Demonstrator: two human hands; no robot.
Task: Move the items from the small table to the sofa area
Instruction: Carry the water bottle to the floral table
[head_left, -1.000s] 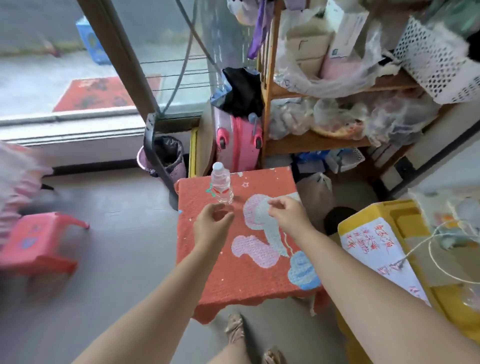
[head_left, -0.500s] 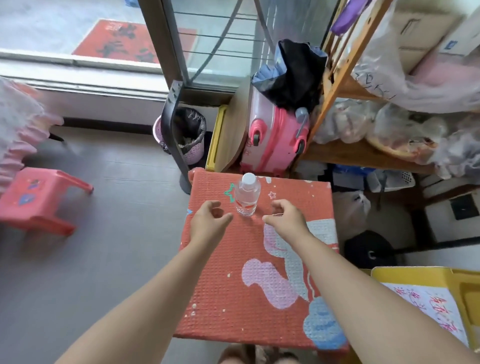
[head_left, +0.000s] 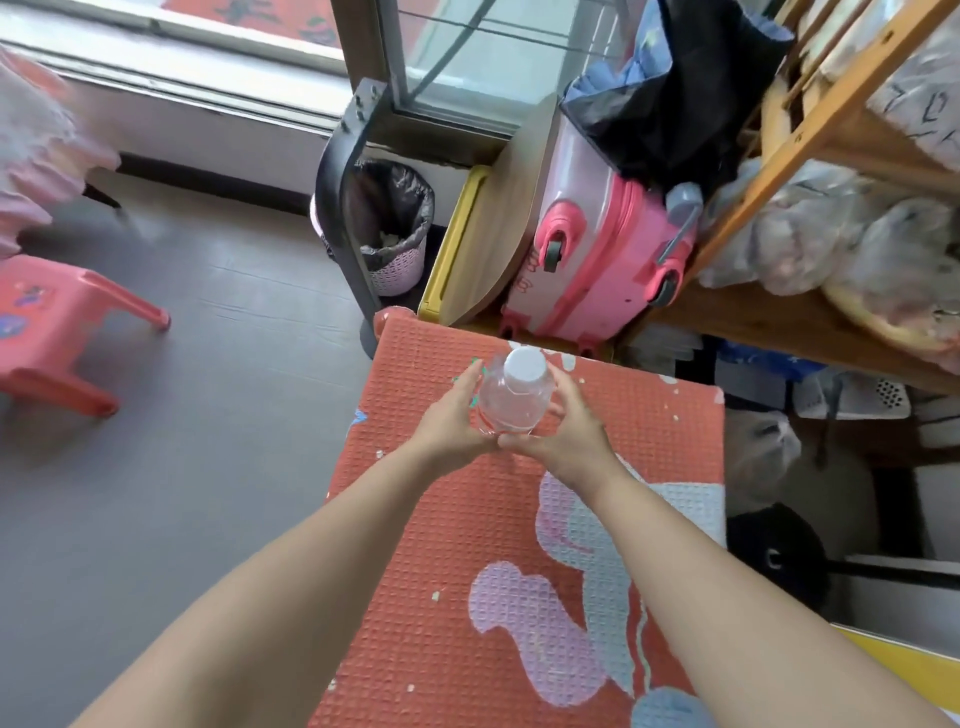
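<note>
Closed in from both sides since half a second ago, now cupping the clear water bottle (head_left: 511, 402) that earlier stood free between them. Nearest, two bare forearms reaching forward over the red waffle-textured surface (head_left: 426, 597) with pale pink and blue shapes printed on it. Farther along, left hand (head_left: 451, 423) curled against the bottle's left side, fingers partly bent around it; right hand (head_left: 569, 431) pressed to the right side, likewise half closed, thumbs meeting low at the front. Bottle upright with a white cap, near the far edge of the surface; cannot tell whether lifted or resting. Beyond the far edge, a pink suitcase (head_left: 597, 260) lying against a wooden board, dark cloth draped on top. To its left, a pink bin (head_left: 392, 228) lined with a black bag, beside a dark metal post. At far right, a wooden shelf (head_left: 779, 322) loaded with plastic bags. At left on the grey floor, a small red stool (head_left: 57, 332). Farthest back, a glass door and its sill.
</note>
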